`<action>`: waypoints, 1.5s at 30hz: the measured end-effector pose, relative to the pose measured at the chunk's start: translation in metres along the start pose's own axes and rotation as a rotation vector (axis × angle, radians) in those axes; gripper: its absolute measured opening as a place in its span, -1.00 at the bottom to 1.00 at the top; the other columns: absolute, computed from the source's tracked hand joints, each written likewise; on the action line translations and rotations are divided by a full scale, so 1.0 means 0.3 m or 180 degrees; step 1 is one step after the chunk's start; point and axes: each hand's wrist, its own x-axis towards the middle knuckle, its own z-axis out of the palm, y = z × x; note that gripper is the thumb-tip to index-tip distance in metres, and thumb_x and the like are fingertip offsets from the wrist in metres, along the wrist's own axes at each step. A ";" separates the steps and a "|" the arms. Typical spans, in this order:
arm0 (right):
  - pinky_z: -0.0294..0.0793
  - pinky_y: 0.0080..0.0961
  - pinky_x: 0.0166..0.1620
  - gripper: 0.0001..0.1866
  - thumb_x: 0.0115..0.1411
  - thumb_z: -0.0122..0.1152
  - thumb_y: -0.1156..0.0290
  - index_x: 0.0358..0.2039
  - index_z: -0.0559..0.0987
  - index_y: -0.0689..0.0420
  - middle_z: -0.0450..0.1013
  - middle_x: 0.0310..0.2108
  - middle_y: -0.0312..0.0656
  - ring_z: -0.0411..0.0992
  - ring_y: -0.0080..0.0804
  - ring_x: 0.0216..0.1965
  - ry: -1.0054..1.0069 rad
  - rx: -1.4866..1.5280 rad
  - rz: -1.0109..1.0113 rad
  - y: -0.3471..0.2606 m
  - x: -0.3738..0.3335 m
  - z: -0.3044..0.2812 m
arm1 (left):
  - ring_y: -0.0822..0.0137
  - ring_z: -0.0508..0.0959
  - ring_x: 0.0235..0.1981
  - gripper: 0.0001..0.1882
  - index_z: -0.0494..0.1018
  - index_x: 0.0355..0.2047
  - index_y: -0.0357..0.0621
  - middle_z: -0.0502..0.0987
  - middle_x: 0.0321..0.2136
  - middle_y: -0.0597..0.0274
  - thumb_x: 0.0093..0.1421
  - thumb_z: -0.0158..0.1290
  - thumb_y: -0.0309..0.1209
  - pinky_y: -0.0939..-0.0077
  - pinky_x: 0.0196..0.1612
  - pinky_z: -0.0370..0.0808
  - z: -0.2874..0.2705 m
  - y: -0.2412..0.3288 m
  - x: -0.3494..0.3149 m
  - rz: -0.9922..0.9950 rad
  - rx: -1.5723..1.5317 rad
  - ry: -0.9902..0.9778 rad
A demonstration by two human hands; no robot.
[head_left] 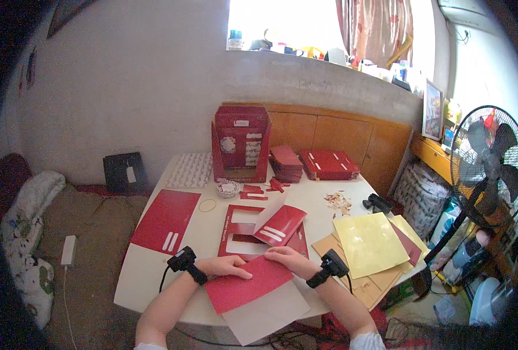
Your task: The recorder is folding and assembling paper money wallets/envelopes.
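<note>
Over the table's near edge I hold a red card sheet (248, 287), with a white sheet (269, 314) fanning out below it. I cannot tell whether the two are one folded piece. My left hand (228, 267) is closed on the card's upper left edge, thumb on top. At the upper right edge, my right hand (291, 261) grips the same card, its fingers bent over it. Just beyond my hands lies a red printed board with cut-out windows (228, 228). On that board rests a partly open red folder (280, 226) with two white slots.
A red sheet (165, 219) lies left on the white table (131, 271). At the back stand a red box (241, 143), stacked red cards (286, 163) and a red pile (330, 165). Yellow sheets (371, 245) lie right, near a fan (489, 157). Paper scraps (337, 202) are scattered.
</note>
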 end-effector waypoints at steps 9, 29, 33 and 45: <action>0.35 -0.72 -0.27 -0.70 0.13 0.06 0.25 -0.25 0.48 0.22 0.44 -0.35 -0.31 0.38 -0.64 -0.32 0.0015 -0.0184 -0.0038 0.005 0.004 -0.004 | 0.57 0.44 -0.52 -0.68 0.44 -0.37 -0.18 0.49 -0.48 0.36 -0.05 0.18 -0.23 0.68 -0.49 0.36 0.018 0.017 -0.017 -0.0095 -0.0445 -0.0007; 0.25 -0.79 -0.42 -0.79 0.09 0.08 0.30 -0.34 0.52 0.15 0.41 -0.47 -0.42 0.32 -0.74 -0.45 0.0090 -0.0087 -0.0197 -0.007 0.002 0.007 | 0.67 0.41 -0.56 -0.76 0.48 -0.39 -0.24 0.49 -0.52 0.45 0.13 0.00 -0.28 0.80 -0.48 0.34 -0.002 -0.031 0.027 0.0222 0.0295 0.0272; 0.27 -0.77 -0.36 -0.78 0.10 0.06 0.32 -0.34 0.52 0.20 0.43 -0.44 -0.38 0.33 -0.70 -0.42 -0.0118 -0.0176 -0.0183 0.020 0.013 0.007 | 0.71 0.35 -0.47 -0.69 0.49 -0.38 -0.22 0.45 -0.49 0.51 0.17 -0.07 -0.21 0.78 -0.39 0.29 -0.006 -0.045 0.044 0.0447 0.0162 0.0364; 0.31 -0.78 -0.36 -0.75 0.15 0.04 0.27 -0.28 0.50 0.19 0.43 -0.40 -0.40 0.34 -0.74 -0.41 -0.0372 -0.0174 -0.0119 0.045 0.024 0.023 | 0.68 0.34 -0.44 -0.71 0.49 -0.42 -0.22 0.43 -0.50 0.49 0.15 -0.03 -0.23 0.73 -0.37 0.28 -0.041 -0.099 0.076 0.0471 0.0313 -0.0013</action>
